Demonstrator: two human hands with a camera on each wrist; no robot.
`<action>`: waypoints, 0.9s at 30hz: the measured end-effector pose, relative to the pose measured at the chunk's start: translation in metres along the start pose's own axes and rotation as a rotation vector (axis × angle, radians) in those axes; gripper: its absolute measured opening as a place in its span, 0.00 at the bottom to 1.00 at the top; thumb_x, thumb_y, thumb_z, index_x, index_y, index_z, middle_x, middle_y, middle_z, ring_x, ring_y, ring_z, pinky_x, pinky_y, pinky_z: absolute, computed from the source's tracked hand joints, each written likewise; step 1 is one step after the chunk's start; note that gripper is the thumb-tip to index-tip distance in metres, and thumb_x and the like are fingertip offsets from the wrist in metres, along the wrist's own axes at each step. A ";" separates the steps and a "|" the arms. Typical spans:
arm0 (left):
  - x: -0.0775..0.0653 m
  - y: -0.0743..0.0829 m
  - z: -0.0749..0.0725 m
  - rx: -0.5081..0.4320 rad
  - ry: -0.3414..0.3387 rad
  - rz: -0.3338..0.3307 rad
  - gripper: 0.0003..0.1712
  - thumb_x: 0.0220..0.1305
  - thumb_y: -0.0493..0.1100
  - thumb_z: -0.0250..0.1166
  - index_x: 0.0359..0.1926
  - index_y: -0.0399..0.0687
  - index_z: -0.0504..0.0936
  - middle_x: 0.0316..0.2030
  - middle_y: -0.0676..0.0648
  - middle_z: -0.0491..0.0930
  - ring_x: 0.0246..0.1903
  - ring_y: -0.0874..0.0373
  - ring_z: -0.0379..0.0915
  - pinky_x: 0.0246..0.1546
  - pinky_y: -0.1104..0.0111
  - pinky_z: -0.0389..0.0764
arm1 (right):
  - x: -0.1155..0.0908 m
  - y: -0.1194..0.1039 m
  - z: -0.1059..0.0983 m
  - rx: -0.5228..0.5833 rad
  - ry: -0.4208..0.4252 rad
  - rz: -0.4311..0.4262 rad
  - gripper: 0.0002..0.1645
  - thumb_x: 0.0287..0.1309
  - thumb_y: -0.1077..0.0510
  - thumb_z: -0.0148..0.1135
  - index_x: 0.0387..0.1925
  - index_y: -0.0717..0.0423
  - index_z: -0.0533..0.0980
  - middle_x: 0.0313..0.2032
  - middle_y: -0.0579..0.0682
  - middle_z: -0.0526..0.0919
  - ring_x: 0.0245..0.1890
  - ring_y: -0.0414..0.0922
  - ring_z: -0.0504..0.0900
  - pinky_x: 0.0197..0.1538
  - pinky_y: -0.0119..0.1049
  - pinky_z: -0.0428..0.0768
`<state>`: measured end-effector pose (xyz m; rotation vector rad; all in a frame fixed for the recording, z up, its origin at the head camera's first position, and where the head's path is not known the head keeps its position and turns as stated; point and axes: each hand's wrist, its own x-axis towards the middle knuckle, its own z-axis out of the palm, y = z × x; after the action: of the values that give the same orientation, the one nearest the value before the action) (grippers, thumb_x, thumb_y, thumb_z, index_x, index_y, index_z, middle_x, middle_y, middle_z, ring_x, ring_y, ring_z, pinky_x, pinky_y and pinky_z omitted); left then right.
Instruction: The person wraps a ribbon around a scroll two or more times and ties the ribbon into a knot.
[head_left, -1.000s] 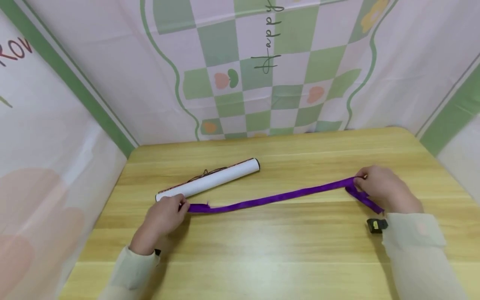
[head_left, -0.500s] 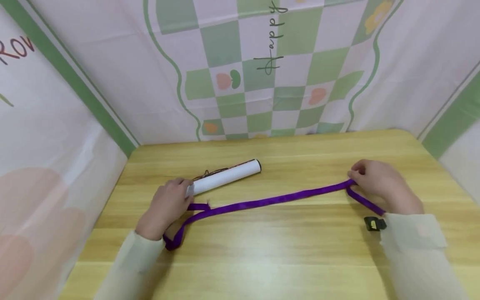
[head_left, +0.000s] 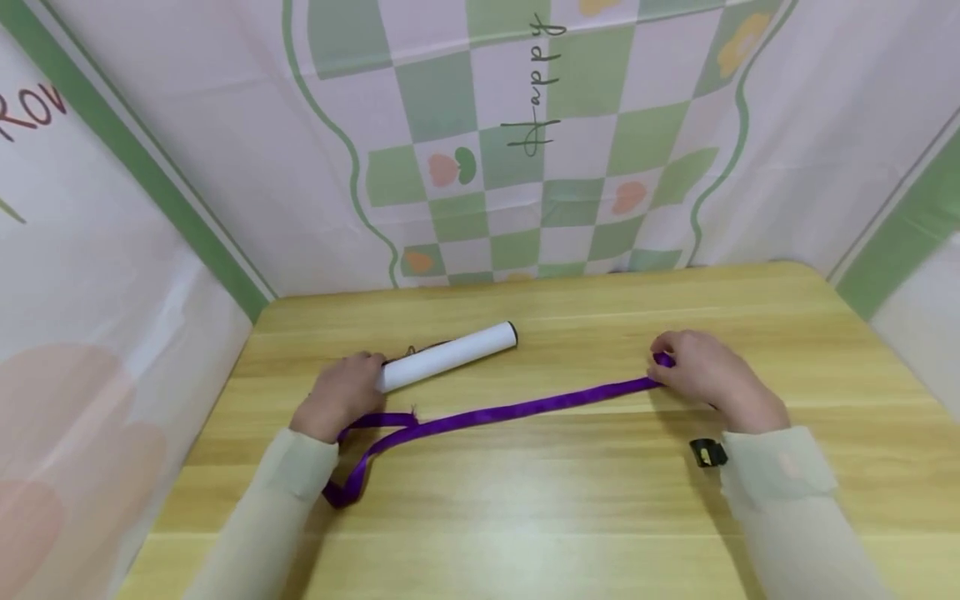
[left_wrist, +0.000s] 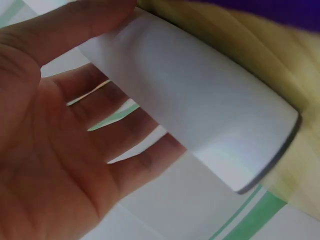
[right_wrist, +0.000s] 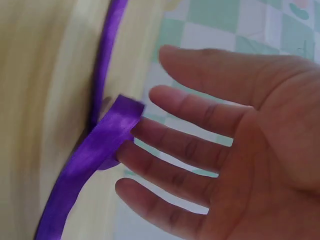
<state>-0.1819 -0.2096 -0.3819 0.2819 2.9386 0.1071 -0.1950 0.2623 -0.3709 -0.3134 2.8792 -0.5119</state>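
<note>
In the head view my left hand (head_left: 345, 393) grips the near left part of a white rolled scroll (head_left: 450, 354). The left wrist view shows the thumb over the roll (left_wrist: 185, 95) and the fingers behind it. A long purple ribbon (head_left: 525, 408) stretches across the table, its left part folded into a loop below my left wrist. At its right end is my right hand (head_left: 708, 375). In the right wrist view the fingers are nearly straight, the thumb stands apart, and the folded ribbon end (right_wrist: 112, 127) lies against the middle fingertips.
The wooden table (head_left: 525, 517) meets a checked green and white cloth (head_left: 510, 200) at its back edge. Another printed cloth (head_left: 112, 333) hangs along the left side. A dark cord (head_left: 412, 350) shows behind the scroll. A small black device (head_left: 707, 452) sits by the right sleeve.
My left hand has let go of the ribbon and taken hold of the scroll's left part. The ribbon's left portion has dropped into a loop. My right hand has shifted left.
</note>
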 end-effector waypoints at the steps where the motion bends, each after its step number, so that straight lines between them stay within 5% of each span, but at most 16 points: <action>1: 0.000 -0.001 -0.001 0.005 0.010 0.013 0.23 0.62 0.35 0.68 0.59 0.35 0.82 0.49 0.36 0.86 0.47 0.40 0.85 0.49 0.47 0.85 | 0.000 0.001 0.000 0.004 -0.008 0.005 0.27 0.71 0.53 0.65 0.60 0.71 0.77 0.53 0.72 0.84 0.50 0.66 0.82 0.56 0.68 0.77; 7: -0.002 0.002 -0.006 0.062 0.071 0.094 0.20 0.65 0.34 0.68 0.58 0.37 0.83 0.51 0.37 0.85 0.48 0.40 0.84 0.48 0.47 0.86 | 0.001 -0.001 0.007 0.016 0.005 -0.066 0.25 0.66 0.57 0.68 0.58 0.69 0.79 0.52 0.70 0.85 0.53 0.68 0.83 0.58 0.68 0.77; 13: -0.002 0.017 -0.012 0.081 0.114 0.200 0.33 0.61 0.35 0.75 0.67 0.38 0.77 0.63 0.36 0.80 0.59 0.36 0.78 0.59 0.45 0.82 | 0.002 -0.003 0.016 0.007 -0.021 -0.099 0.19 0.62 0.64 0.67 0.54 0.65 0.82 0.48 0.63 0.87 0.46 0.57 0.83 0.53 0.59 0.81; 17: 0.002 0.031 -0.014 0.076 0.141 0.306 0.42 0.55 0.35 0.80 0.71 0.37 0.74 0.65 0.38 0.77 0.64 0.35 0.73 0.67 0.45 0.76 | 0.004 0.000 0.017 -0.012 -0.026 -0.081 0.18 0.61 0.67 0.63 0.53 0.63 0.83 0.47 0.63 0.88 0.46 0.59 0.85 0.53 0.61 0.81; 23: 0.020 0.059 -0.014 0.102 0.248 0.493 0.33 0.58 0.21 0.71 0.64 0.46 0.81 0.63 0.45 0.77 0.67 0.41 0.71 0.76 0.47 0.67 | 0.008 0.004 0.018 -0.030 -0.023 -0.083 0.16 0.57 0.67 0.63 0.47 0.61 0.85 0.44 0.63 0.89 0.47 0.63 0.85 0.54 0.64 0.81; 27: 0.034 0.082 -0.012 0.167 0.251 0.609 0.29 0.63 0.26 0.72 0.63 0.52 0.84 0.63 0.49 0.81 0.69 0.47 0.73 0.79 0.49 0.64 | 0.009 0.003 0.019 -0.030 -0.044 -0.080 0.14 0.60 0.67 0.62 0.48 0.62 0.84 0.44 0.63 0.89 0.47 0.62 0.85 0.55 0.64 0.80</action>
<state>-0.2022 -0.1231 -0.3689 1.2628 2.9901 -0.0247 -0.1998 0.2570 -0.3909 -0.4400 2.8435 -0.4692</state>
